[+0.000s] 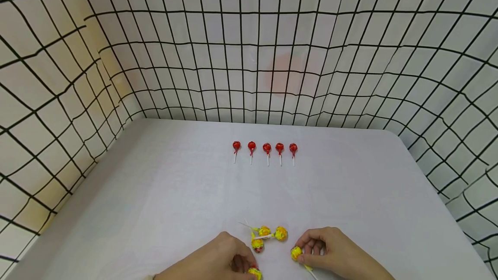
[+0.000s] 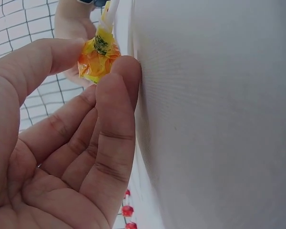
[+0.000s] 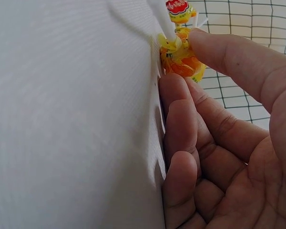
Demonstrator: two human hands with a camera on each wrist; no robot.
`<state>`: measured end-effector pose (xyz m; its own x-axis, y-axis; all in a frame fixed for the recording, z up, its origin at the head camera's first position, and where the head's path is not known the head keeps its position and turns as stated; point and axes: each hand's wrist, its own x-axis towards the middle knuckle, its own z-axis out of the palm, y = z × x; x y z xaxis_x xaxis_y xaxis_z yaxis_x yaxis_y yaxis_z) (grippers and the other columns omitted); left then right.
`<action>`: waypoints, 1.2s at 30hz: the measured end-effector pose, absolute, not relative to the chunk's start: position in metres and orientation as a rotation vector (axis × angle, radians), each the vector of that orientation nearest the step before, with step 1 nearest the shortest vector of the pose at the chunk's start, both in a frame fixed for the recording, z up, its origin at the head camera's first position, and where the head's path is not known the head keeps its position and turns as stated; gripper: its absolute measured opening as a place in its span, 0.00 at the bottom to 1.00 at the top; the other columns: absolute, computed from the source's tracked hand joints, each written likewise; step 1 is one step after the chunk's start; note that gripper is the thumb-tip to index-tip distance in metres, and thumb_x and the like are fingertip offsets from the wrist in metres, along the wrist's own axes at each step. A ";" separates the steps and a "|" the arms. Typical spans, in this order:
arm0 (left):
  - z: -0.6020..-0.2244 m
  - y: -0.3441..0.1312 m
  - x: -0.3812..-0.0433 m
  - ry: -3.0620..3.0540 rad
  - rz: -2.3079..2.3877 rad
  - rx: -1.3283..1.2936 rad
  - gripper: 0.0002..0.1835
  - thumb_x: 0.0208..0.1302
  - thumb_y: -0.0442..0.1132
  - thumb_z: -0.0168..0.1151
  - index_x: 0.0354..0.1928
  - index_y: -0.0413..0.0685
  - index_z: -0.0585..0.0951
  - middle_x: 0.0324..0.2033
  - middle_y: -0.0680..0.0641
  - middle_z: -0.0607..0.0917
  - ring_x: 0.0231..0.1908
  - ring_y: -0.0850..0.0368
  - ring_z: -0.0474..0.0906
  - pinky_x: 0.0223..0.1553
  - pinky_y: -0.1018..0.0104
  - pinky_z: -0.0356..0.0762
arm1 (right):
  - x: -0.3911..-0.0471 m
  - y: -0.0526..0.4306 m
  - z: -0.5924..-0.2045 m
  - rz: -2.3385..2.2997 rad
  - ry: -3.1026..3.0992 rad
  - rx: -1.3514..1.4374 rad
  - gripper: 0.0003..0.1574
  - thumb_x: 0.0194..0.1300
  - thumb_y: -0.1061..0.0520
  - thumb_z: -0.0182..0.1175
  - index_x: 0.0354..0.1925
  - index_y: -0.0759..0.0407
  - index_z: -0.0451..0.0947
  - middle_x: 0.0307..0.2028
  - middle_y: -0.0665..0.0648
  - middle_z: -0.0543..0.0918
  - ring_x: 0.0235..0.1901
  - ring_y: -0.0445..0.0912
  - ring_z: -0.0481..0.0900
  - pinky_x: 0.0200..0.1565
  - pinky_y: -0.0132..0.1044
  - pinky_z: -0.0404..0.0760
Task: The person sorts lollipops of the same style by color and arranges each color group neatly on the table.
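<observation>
The left hand pinches one yellow lollipop, the right hand another; three loose lollipops lie between.

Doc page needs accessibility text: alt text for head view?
A left hand and right hand each hold a yellow lollipop at a white table, near three more yellow lollipops clustered together. Farther back, five red lollipops lie in a row, sticks toward the viewer.

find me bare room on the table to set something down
Bare patches of table lie between the red lollipops and the left edge, and between them and the right edge. A bare band also separates the red row from the three loose yellow lollipops. The near middle is crowded: the left hand and right hand each pinch another.
</observation>
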<state>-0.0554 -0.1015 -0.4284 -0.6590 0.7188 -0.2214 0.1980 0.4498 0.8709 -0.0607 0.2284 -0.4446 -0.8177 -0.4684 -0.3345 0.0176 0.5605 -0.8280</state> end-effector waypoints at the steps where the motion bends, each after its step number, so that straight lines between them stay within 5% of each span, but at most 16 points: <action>1: -0.428 -0.102 -0.055 2.114 1.178 0.756 0.05 0.66 0.38 0.76 0.42 0.49 0.92 0.28 0.66 0.86 0.26 0.74 0.80 0.33 0.75 0.83 | -0.061 0.228 -0.444 -1.209 2.268 -0.367 0.09 0.66 0.51 0.75 0.43 0.49 0.87 0.30 0.49 0.82 0.29 0.38 0.77 0.31 0.28 0.75; 18: -0.418 -0.108 -0.058 2.077 1.334 0.748 0.06 0.65 0.39 0.76 0.42 0.56 0.93 0.27 0.64 0.86 0.24 0.73 0.74 0.27 0.78 0.74 | -0.061 0.227 -0.443 -1.184 2.277 -0.352 0.10 0.65 0.47 0.75 0.42 0.47 0.87 0.30 0.49 0.83 0.29 0.38 0.77 0.31 0.29 0.76; 36: -0.394 -0.128 -0.080 2.315 1.321 0.882 0.03 0.66 0.41 0.78 0.39 0.55 0.91 0.30 0.63 0.88 0.29 0.73 0.81 0.33 0.71 0.86 | -0.060 0.228 -0.442 -1.230 2.271 -0.421 0.09 0.66 0.47 0.75 0.42 0.46 0.87 0.30 0.46 0.83 0.29 0.36 0.78 0.32 0.28 0.77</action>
